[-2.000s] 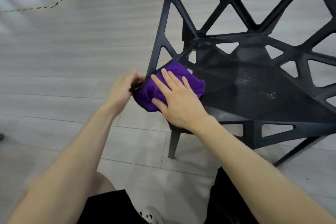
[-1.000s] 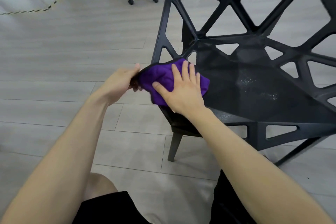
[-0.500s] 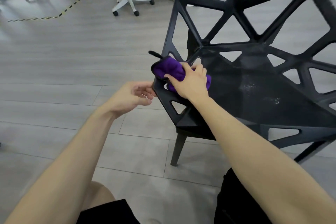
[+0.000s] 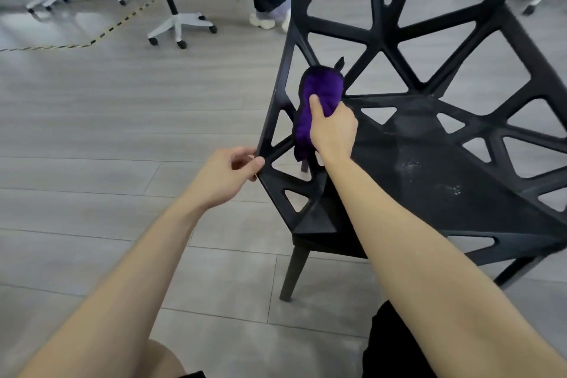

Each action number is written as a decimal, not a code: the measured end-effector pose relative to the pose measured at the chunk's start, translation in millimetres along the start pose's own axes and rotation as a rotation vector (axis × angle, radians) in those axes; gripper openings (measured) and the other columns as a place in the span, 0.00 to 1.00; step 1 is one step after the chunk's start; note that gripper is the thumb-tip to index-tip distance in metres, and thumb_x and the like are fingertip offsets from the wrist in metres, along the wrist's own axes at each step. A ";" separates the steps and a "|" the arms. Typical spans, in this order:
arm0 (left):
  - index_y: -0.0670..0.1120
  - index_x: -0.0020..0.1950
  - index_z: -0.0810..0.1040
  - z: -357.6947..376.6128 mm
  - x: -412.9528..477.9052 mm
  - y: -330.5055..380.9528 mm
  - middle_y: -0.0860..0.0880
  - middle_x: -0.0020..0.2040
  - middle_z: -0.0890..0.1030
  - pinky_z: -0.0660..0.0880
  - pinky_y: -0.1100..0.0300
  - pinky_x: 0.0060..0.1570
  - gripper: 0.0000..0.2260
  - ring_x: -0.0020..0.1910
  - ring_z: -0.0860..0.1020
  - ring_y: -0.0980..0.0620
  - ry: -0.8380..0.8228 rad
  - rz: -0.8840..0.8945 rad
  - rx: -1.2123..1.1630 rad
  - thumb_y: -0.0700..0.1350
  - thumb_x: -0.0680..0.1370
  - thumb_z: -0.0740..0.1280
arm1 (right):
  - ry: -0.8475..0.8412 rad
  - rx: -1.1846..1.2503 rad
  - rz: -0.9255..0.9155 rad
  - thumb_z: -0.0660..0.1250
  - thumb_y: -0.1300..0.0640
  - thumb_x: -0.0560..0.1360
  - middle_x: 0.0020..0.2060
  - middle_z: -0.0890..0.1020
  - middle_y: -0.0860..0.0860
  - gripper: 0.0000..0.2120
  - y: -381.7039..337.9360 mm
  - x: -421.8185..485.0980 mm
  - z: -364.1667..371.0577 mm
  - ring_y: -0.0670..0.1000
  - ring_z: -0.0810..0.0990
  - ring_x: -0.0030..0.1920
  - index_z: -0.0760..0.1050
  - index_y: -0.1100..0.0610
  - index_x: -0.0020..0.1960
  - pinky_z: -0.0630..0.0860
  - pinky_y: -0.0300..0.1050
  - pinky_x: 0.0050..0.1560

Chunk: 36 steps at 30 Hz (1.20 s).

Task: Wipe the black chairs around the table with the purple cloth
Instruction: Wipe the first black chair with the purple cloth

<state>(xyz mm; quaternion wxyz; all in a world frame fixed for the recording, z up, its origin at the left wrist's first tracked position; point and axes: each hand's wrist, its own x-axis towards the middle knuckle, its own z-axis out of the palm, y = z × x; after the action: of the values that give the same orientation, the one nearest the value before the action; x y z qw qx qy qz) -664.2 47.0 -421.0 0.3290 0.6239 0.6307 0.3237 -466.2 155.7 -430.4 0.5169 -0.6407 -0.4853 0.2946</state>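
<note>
The left hand [image 4: 228, 175] is on the left. Its fingers are curled and pinch the near-left corner of the black chair [image 4: 429, 169]. Just right of it, the purple cloth [image 4: 320, 92] runs long-ways up the chair's left side bars, from near to far. The right hand [image 4: 333, 129] grips its middle and presses it on the bars. White specks [image 4: 409, 166] sit on the seat farther right, so the next wipe likely goes that way.
</note>
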 end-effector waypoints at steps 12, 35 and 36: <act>0.44 0.49 0.84 1.6 14.2 -10.9 0.47 0.37 0.74 0.69 0.54 0.45 0.06 0.37 0.72 0.48 0.043 0.022 -0.010 0.46 0.77 0.74 | -0.516 -0.173 -0.492 0.67 0.61 0.81 0.85 0.59 0.54 0.37 27.8 -39.4 23.7 0.58 0.54 0.85 0.57 0.48 0.86 0.50 0.60 0.85; 0.50 0.61 0.81 -18.6 47.7 35.3 0.50 0.47 0.88 0.82 0.50 0.50 0.21 0.45 0.86 0.46 -0.194 -0.146 0.362 0.35 0.73 0.80 | -0.391 -0.012 -0.388 0.67 0.59 0.80 0.79 0.70 0.51 0.30 -26.4 17.7 7.2 0.55 0.67 0.79 0.69 0.45 0.80 0.66 0.56 0.80; 0.49 0.65 0.81 -21.7 51.1 34.4 0.48 0.51 0.88 0.83 0.47 0.53 0.25 0.48 0.86 0.44 -0.229 -0.148 0.293 0.32 0.72 0.80 | -0.455 -0.050 -0.443 0.68 0.58 0.81 0.83 0.64 0.51 0.32 -22.5 12.6 18.2 0.56 0.63 0.82 0.66 0.43 0.82 0.64 0.54 0.81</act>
<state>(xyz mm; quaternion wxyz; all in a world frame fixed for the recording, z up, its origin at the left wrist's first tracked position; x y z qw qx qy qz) -662.5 98.6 -380.9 0.3274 0.6497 0.6736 0.1303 -484.8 174.2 -412.8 0.4308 -0.4495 -0.7233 0.2986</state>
